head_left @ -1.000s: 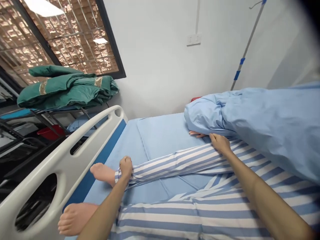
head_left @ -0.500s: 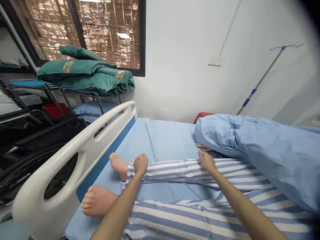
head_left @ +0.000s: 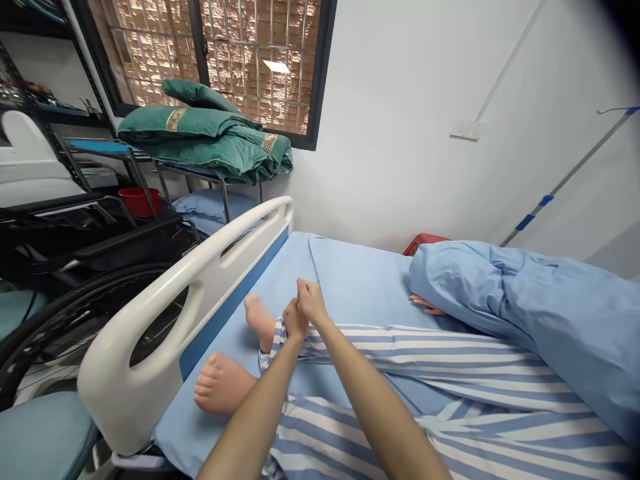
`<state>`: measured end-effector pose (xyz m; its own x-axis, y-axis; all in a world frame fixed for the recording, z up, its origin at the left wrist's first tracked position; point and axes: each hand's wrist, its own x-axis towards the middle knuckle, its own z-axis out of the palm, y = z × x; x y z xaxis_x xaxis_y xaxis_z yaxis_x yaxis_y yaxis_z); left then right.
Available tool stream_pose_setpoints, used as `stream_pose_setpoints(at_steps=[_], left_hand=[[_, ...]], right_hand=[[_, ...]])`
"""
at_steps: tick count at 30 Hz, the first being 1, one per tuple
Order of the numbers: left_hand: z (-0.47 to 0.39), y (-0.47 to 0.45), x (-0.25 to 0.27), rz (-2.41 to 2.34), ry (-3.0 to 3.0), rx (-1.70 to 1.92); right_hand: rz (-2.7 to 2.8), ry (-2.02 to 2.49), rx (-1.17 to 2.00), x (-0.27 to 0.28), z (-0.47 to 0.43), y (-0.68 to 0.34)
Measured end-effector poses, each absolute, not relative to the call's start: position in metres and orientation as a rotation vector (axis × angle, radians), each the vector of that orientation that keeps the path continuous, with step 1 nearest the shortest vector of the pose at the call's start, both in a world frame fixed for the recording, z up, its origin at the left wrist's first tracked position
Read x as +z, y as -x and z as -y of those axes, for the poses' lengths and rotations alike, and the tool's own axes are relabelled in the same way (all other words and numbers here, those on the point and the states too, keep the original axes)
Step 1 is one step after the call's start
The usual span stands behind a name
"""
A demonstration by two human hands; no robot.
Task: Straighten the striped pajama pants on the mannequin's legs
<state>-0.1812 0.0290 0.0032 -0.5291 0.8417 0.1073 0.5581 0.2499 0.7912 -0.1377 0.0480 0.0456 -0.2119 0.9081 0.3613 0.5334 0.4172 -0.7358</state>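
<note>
My left hand (head_left: 295, 321) is closed over the lower end of the striped trouser leg (head_left: 380, 343), close to the cuff and the far bare foot (head_left: 260, 320). Right against it, on its upper side, my right hand (head_left: 312, 300) is closed too, thumb side up. What either fist holds, if anything, is hidden by the fingers. The trousers clothe a mannequin-like figure lying on the bed. Its nearer foot (head_left: 225, 385) rests on the sheet beyond my left forearm. A blue quilt (head_left: 505, 280) covers the upper legs, and the figure's fingers (head_left: 427, 305) show at its edge.
A white bed end board (head_left: 135, 347) stands at the left, with a wheelchair (head_left: 100, 267) and a teal stool seat (head_left: 45, 437) beyond it. Folded green bedding (head_left: 215, 143) lies on a rack below the window. At the right leans a pole (head_left: 575, 173) by the wall.
My right hand has moved left from the knee area to meet my left hand near the ankle. The view has shifted, so surroundings appear farther right.
</note>
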Motion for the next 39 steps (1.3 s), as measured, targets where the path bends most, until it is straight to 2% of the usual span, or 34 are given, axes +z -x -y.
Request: stream_pose_setpoints(at_steps=[4, 7, 20, 26, 33, 36, 39], left_hand=[[-0.027, 0.180, -0.004, -2.267, -1.275, 1.232], [-0.025, 0.180, -0.008, -2.256, -1.366, 1.258], [-0.023, 0.178, -0.008, -2.214, -1.496, 1.168], [-0.029, 0.184, 0.024, -2.263, -1.549, 1.185], [-0.046, 0.176, 0.076, -2.164, -1.715, 1.334], [-0.045, 0.165, 0.066, -2.172, -1.698, 1.321], [-0.034, 0.155, 0.031, -2.275, -1.733, 1.105]], right_hand=[[1.806, 1.552, 0.430, 0.004, -0.039, 0.122], [1.880, 1.601, 0.369, -0.014, -0.039, 0.115], [1.795, 1.581, 0.418, -0.008, -0.042, 0.115], [1.738, 1.599, 0.405, -0.009, -0.043, 0.117], [1.633, 1.546, 0.482, -0.006, -0.043, 0.114], [1.542, 1.462, 0.611, -0.006, -0.047, 0.111], [1.367, 1.325, 0.860, -0.010, -0.056, 0.105]])
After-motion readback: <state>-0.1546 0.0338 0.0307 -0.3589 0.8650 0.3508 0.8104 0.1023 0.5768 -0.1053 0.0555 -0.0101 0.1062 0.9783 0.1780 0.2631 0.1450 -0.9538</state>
